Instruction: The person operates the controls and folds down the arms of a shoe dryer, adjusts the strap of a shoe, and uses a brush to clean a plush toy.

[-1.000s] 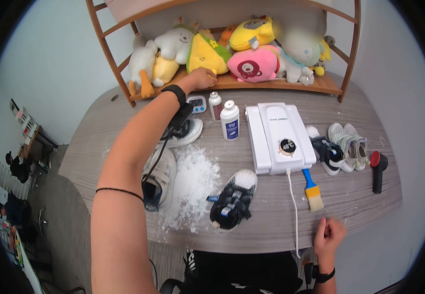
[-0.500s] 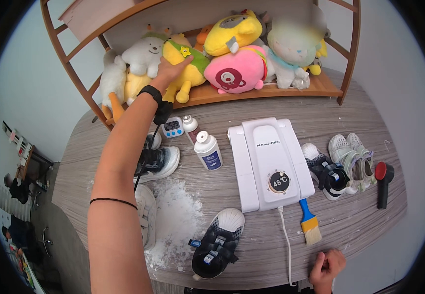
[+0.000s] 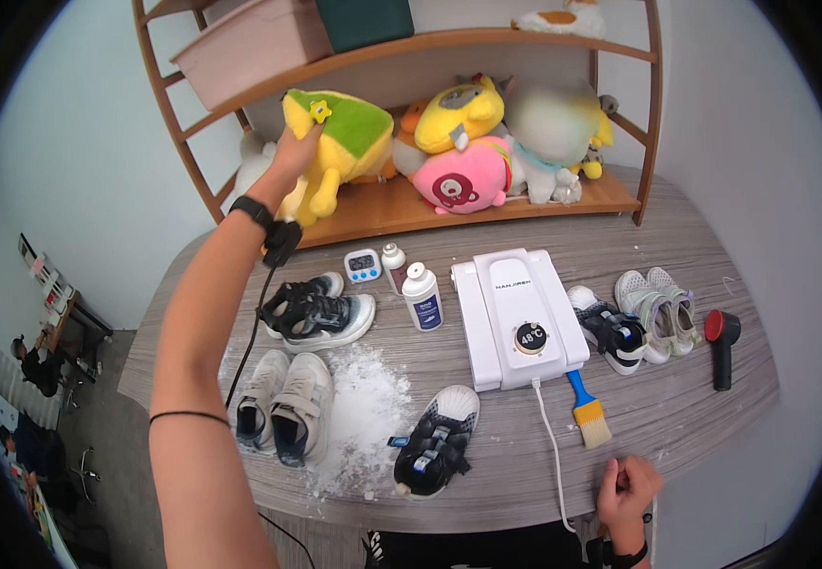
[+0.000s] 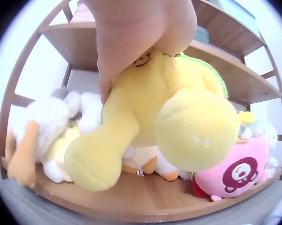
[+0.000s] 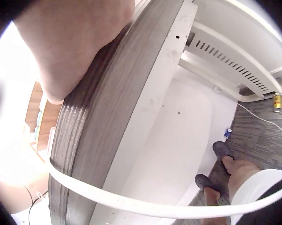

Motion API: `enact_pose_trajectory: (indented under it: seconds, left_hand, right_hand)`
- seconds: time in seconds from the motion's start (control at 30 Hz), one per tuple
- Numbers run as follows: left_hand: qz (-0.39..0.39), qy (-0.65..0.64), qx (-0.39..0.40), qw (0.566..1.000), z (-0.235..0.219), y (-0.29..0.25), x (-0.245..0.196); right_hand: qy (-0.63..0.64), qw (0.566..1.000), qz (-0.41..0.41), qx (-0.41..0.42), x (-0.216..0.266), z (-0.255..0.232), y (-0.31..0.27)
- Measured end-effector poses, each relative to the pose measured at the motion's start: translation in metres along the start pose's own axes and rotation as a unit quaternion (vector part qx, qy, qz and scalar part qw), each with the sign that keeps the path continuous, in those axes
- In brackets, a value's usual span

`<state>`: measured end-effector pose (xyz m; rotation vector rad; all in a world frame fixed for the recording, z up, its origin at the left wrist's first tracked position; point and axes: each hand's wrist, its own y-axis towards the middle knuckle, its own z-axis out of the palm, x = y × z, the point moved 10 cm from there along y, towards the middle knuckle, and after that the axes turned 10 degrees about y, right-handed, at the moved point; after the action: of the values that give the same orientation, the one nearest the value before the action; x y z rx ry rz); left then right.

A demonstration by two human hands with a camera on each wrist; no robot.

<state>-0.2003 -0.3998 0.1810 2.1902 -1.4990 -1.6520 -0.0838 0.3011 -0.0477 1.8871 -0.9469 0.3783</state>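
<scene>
In the head view my left hand (image 3: 293,159) grips a yellow plush toy (image 3: 347,142) with a green top and a small star. It is lifted off the lower shelf board and tilted, its two round feet hanging toward me. The left wrist view shows the feet of the plush toy (image 4: 197,129) close up, under my left hand (image 4: 141,28). My right hand (image 3: 627,488) rests at the table's front edge, fingers loosely curled and holding nothing. Nearest to it lies a brush (image 3: 589,417) with a blue handle.
Other plush toys, among them a pink one (image 3: 463,175), crowd the wooden shelf (image 3: 373,230). On the table stand several shoes (image 3: 302,408), white powder (image 3: 364,408), two bottles (image 3: 423,299), a timer (image 3: 363,266), a white device (image 3: 520,313) with a cord, and a black-and-red tool (image 3: 722,346).
My left hand has taken hold of the yellow plush toy and raised it up and to the left, out from among the others. The right hand has stayed at the table edge. The head view has shifted.
</scene>
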Motion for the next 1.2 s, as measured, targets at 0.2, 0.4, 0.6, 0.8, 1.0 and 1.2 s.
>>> enact_pose_trajectory:
  seconds: [0.2, 0.4, 0.6, 0.8, 1.0, 1.2]
  left_hand:
    - [-0.014, -0.002, 0.051, 0.999, -0.079, -0.116, -0.087]
    - [-0.07, -0.194, 0.111, 0.972, -0.117, -0.268, -0.122]
    - [-0.166, -0.522, 0.157, 0.822, -0.082, -0.421, -0.096]
    - [-0.157, -0.453, 0.198, 0.855, 0.005, -0.455, -0.081]
    - [-0.253, -0.463, 0.225, 0.819, 0.042, -0.444, -0.112]
    - [-0.259, -0.419, 0.265, 0.829, 0.02, -0.419, -0.116]
  right_hand:
    - [0.028, 0.999, 0.026, 0.004, 0.002, -0.003, 0.008]
    - [0.137, 0.986, 0.097, 0.02, -0.008, -0.011, 0.018]
    - [0.142, 0.989, -0.03, -0.017, 0.084, -0.04, 0.036]
    - [0.328, 0.908, -0.172, 0.194, 0.22, 0.018, 0.06]
    - [0.428, 0.881, -0.068, 0.189, 0.236, 0.067, 0.085]
    - [0.428, 0.897, -0.096, 0.054, 0.227, 0.061, 0.137]
